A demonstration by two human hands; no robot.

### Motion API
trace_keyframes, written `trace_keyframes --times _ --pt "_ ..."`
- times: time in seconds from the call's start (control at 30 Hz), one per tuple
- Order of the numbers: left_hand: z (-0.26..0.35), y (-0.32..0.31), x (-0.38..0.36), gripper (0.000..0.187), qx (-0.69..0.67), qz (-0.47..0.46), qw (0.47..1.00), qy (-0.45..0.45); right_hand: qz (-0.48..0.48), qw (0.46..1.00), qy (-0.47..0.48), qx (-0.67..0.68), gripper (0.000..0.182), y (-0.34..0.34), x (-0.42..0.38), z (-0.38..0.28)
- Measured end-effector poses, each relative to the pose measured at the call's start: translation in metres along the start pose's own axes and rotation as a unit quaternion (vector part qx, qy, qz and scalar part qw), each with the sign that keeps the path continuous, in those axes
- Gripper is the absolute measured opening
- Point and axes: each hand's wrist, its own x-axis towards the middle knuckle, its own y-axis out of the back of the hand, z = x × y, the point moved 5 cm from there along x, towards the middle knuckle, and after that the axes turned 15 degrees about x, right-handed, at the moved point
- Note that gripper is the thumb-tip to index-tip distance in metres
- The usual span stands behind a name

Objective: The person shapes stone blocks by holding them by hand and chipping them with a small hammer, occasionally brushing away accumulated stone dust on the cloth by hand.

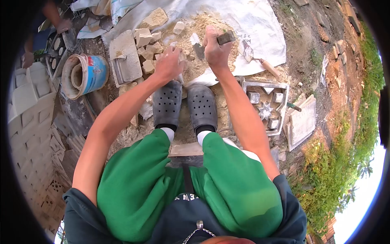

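My right hand (pixel 216 49) is closed round a tool with a dark flat blade (pixel 198 51) on one side and a thick squared end (pixel 226 38) on the other. It is raised over crumbled yellowish sand (pixel 211 22) on a white sack sheet (pixel 264 28). My left hand (pixel 169 64), slightly blurred, has its fingers curled over a pale stone chunk (pixel 181 64), mostly hidden by the hand. Broken stone chunks (pixel 143 37) are heaped just left of it. A trowel (pixel 268 68) with a wooden handle lies right of my right hand.
A metal mould (pixel 286 91) with a star centre lies on the right, beside flat slabs (pixel 302 122). At the left are a dusty bucket (pixel 96 75), a flat tray (pixel 126 61) and stacked pale blocks (pixel 30 105). Another person's hand (pixel 63 26) shows at the upper left.
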Motion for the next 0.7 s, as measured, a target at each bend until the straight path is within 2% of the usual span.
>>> trace_keyframes --times 0.03,0.07,0.13,0.17,0.23,0.27,0.33,0.37,0.43,0.53,0.57,0.63,0.7 --pt "-0.003 0.005 0.001 0.042 0.059 0.039 0.997 -0.034 -0.009 1.0 -0.021 0.017 0.037 0.001 0.002 0.0" --pt "-0.01 0.003 0.004 0.042 0.062 0.039 0.997 -0.035 -0.007 1.0 -0.021 0.019 0.037 0.002 0.003 -0.002" --pt "-0.022 -0.004 0.011 0.051 0.203 0.013 0.979 -0.03 -0.009 0.998 -0.033 0.06 0.038 0.002 0.006 -0.009" --pt "-0.025 -0.008 0.014 0.051 0.204 0.013 0.978 -0.03 -0.009 0.998 -0.032 0.061 0.038 0.003 0.008 -0.015" --pt "-0.021 0.005 0.014 0.036 0.191 0.161 0.964 -0.087 -0.016 0.997 0.0 0.069 0.039 0.004 0.011 -0.032" --pt "-0.02 0.003 0.017 0.036 0.191 0.16 0.965 -0.084 -0.018 0.997 -0.002 0.07 0.039 0.004 0.014 -0.038" --pt "-0.007 -0.006 0.024 0.031 0.06 0.095 0.983 -0.146 -0.019 0.993 -0.006 0.112 0.04 0.004 0.018 -0.046" --pt "-0.002 -0.008 0.026 0.031 0.061 0.095 0.984 -0.141 -0.027 0.996 -0.011 0.089 0.042 0.003 0.019 -0.048" --pt "0.009 -0.025 0.029 0.024 0.133 0.038 0.977 -0.164 -0.029 0.995 -0.015 0.096 0.043 -0.001 0.018 -0.047" --pt "0.01 -0.04 0.034 0.024 0.133 0.028 0.972 -0.194 -0.042 0.994 -0.006 0.1 0.045 -0.007 0.02 -0.056" --pt "0.007 -0.045 0.033 0.024 0.13 0.028 0.974 -0.186 -0.049 0.994 0.004 0.102 0.045 -0.009 0.019 -0.062" --pt "0.004 -0.033 0.027 0.022 0.103 0.15 0.969 -0.169 -0.061 0.99 0.023 0.124 0.042 -0.022 0.017 -0.096" --pt "-0.002 -0.025 0.024 0.02 0.106 0.145 0.971 -0.159 -0.071 0.987 0.023 0.144 0.041 -0.033 0.014 -0.119"
